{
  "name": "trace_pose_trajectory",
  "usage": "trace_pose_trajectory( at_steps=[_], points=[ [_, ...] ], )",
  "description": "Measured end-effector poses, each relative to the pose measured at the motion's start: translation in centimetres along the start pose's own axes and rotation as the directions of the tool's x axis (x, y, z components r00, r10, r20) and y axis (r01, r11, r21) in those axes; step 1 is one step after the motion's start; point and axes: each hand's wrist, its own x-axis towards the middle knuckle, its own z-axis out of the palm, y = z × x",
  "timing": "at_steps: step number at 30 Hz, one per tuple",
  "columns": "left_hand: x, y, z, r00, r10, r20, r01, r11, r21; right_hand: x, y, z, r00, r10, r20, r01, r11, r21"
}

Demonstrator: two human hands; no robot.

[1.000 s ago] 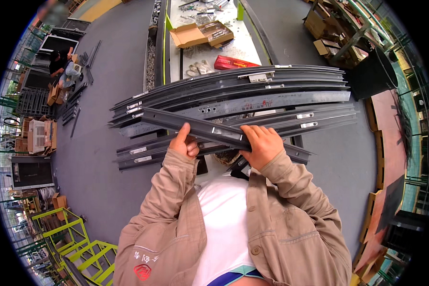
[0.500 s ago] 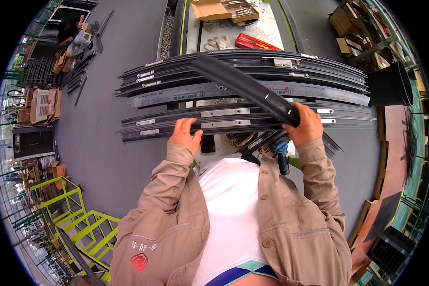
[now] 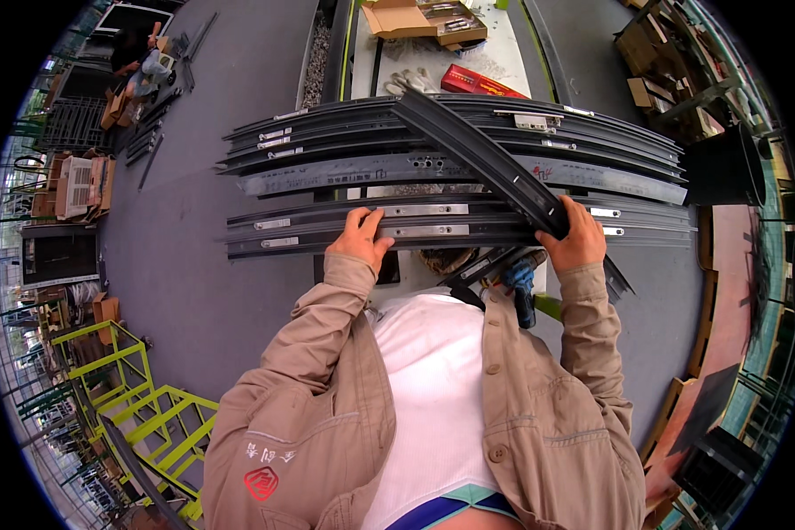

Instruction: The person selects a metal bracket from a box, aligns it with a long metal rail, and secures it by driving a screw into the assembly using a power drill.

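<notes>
My right hand [image 3: 576, 235] grips the near end of a short black metal profile [image 3: 481, 157], which slants away to the left across the longer ones. Several long black metal profiles lie crosswise in front of me. My left hand [image 3: 359, 238] is bent over the nearest profile [image 3: 314, 245], fingers on top and thumb on the near side, beside a silver connector plate [image 3: 432, 231]. A second silver plate [image 3: 431, 210] sits just behind it. A blue cordless drill [image 3: 521, 287] lies close to my body, below the right hand.
Behind the profiles, the white table [image 3: 495, 44] bears a red box [image 3: 480, 81], pale gloves [image 3: 412, 81] and an open cardboard box [image 3: 406, 19]. A black bin [image 3: 726, 168] stands at right, yellow-green frames [image 3: 141, 389] at lower left. Another person [image 3: 141, 66] is far left.
The short profile has come down onto the long ones and swung a little steeper, still in my right hand. My left hand has moved slightly forward onto the nearest profile.
</notes>
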Motion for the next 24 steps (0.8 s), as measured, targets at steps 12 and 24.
trace_pose_trajectory(
  at_steps=[12, 24],
  points=[
    [6.0, 2.4, -3.4, 0.998, 0.056, 0.012, -0.056, 0.998, 0.035, 0.1, -0.7, 0.1, 0.997, 0.007, 0.074, -0.01, 0.999, 0.042],
    [15.3, 2.8, -5.5, 0.9, -0.183, 0.395, 0.042, 0.94, 0.34, -1.8, 1.6, -1.2, 0.984, 0.157, -0.079, -0.145, 0.98, 0.138]
  ],
)
